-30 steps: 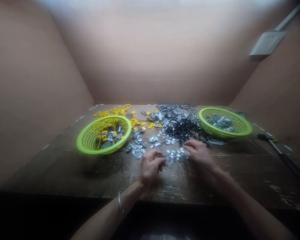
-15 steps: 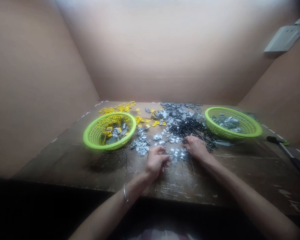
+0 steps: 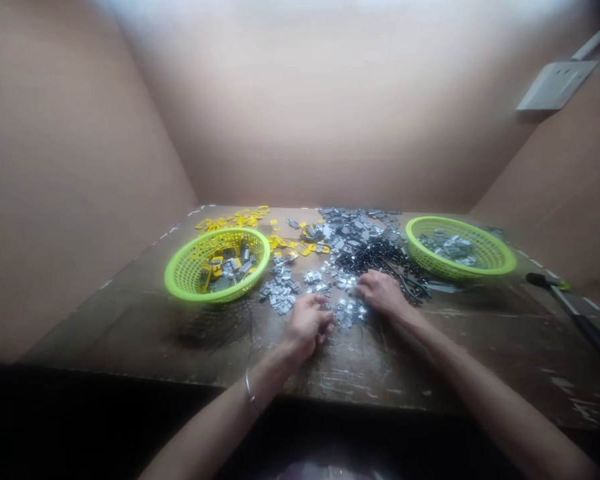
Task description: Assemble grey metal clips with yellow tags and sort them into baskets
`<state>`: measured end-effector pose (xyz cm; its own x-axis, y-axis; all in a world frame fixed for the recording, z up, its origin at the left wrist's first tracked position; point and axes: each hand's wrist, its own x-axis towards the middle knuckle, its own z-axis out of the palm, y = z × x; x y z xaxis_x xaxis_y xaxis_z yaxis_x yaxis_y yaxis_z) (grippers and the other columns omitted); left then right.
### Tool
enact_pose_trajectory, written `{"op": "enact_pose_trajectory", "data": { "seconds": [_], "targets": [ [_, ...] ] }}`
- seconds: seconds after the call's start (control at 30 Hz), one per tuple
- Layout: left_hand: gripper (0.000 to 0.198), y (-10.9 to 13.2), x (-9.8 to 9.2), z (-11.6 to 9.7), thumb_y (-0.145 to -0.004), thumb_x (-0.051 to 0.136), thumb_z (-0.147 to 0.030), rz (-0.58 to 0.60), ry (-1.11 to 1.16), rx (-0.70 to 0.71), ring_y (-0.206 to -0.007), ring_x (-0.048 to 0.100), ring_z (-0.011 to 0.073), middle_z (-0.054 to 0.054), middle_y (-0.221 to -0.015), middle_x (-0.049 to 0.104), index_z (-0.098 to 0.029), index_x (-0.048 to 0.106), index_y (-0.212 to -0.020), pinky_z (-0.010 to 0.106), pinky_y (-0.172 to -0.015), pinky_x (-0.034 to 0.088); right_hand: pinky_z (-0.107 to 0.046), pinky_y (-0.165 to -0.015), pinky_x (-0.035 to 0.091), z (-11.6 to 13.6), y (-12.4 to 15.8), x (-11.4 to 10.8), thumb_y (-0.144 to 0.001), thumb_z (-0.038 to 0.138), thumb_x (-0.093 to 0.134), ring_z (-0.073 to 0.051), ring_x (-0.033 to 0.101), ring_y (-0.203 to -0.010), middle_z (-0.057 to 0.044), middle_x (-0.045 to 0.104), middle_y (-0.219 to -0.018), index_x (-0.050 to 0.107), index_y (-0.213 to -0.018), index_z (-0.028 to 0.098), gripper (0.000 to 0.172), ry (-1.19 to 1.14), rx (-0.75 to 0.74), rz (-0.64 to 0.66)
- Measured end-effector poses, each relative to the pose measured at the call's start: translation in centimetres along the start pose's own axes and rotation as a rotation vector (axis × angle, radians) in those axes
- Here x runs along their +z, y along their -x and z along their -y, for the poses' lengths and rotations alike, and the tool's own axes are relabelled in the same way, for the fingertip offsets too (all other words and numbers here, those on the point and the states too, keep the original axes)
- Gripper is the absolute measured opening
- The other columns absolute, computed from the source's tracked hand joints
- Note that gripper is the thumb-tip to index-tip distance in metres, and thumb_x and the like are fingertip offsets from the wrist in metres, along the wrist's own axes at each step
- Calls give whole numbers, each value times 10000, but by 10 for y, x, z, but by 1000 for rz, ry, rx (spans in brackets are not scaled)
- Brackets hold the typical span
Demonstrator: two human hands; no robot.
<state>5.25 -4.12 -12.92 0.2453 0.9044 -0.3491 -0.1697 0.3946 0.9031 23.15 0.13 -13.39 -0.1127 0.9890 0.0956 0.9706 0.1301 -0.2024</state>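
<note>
My left hand [image 3: 309, 322] is at the left edge of a pile of small shiny metal pieces [image 3: 349, 312]. Its fingers are curled together, and whatever they hold is too small to make out. On the other side of that pile my right hand [image 3: 380, 292] reaches down with bent fingers, its fingertips at the shiny pieces. Just beyond it spreads a heap of small black parts [image 3: 373, 257]. Flat silver pieces [image 3: 280, 291] lie left of my left hand, and grey metal plates [image 3: 360, 227] are heaped farther back.
A lime-green basket [image 3: 183, 293] at the left holds yellow and silver parts. Another green basket [image 3: 500, 268] at the right contains grey pieces. Yellow frames [image 3: 245, 217] lie at the back. Dark-handled pliers or similar tool [image 3: 415, 288] and a black-ended rod [image 3: 570, 303] rest on the right.
The whole view has shifted slightly. My right hand has moved a little left, nearer the shiny pieces; my left hand stays almost in place with its fingers curled.
</note>
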Motion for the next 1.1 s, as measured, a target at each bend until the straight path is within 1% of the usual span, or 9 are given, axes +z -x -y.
{"op": "enact_pose_trajectory", "data": {
  "seconds": [0.17,0.27,0.4,0.47,0.6,0.73,0.87,0.97,1.1],
  "targets": [
    [287,-1,2,-1,-557,519,-111,-20,10,0,-357,429,63,-28,-501,494,-159,388,-808,126,-286,195,-203,-520,293,16,-2,9,-711,325,441,-123,495,-632,-42,545,-689,585,-622,165,232,-29,-29,-10],
    [337,-1,1,-1,-564,565,-184,-48,36,28,-376,441,58,-20,-536,510,-159,395,-855,121,-297,195,-204,-538,301,22,3,3,-733,261,416,-120,495,-634,-43,552,-683,568,-640,161,205,-49,-39,-30],
    [458,-3,2,2,-539,621,-294,-41,95,83,-409,463,54,3,-629,536,-160,399,-918,123,-309,210,-206,-559,316,33,21,-15,-746,252,413,-111,483,-597,-21,559,-650,556,-667,174,181,-263,-234,-69],
    [461,-4,4,3,-518,636,-279,-56,108,101,-396,452,52,-7,-616,525,-155,410,-900,127,-305,209,-215,-551,316,40,31,-20,-744,244,420,-113,466,-565,-19,547,-604,559,-635,176,189,-359,-320,-84],
    [407,-3,8,5,-512,630,-218,-59,128,118,-356,410,44,-43,-532,474,-152,426,-858,132,-292,198,-217,-533,320,48,43,-22,-726,236,459,-104,450,-531,-9,540,-558,576,-597,182,183,-464,-377,-84],
    [399,-1,6,4,-530,604,-189,-39,129,121,-352,398,43,-46,-506,463,-150,429,-887,133,-291,199,-203,-488,336,48,47,-22,-670,274,542,-84,447,-480,15,544,-519,594,-594,190,125,-699,-351,-44],
    [406,2,6,0,-517,601,-155,-63,132,128,-343,393,41,-54,-476,452,-145,428,-884,131,-299,199,-194,-400,340,46,51,-23,-649,303,560,-67,422,-396,22,520,-481,602,-636,164,146,-945,-231,119],
    [386,3,7,-2,-521,591,-151,-55,108,107,-332,387,41,-53,-469,455,-144,430,-872,133,-295,196,-205,-393,366,41,54,-22,-652,286,555,-73,443,-392,10,542,-512,616,-681,156,146,-1008,-210,189],
    [380,6,7,0,-539,579,-161,42,69,101,-387,440,56,-11,-549,516,-134,445,-894,135,-302,221,-214,-416,375,35,55,-29,-652,263,554,-80,452,-427,1,541,-522,622,-663,156,127,-1042,-139,169]
  ]
}}
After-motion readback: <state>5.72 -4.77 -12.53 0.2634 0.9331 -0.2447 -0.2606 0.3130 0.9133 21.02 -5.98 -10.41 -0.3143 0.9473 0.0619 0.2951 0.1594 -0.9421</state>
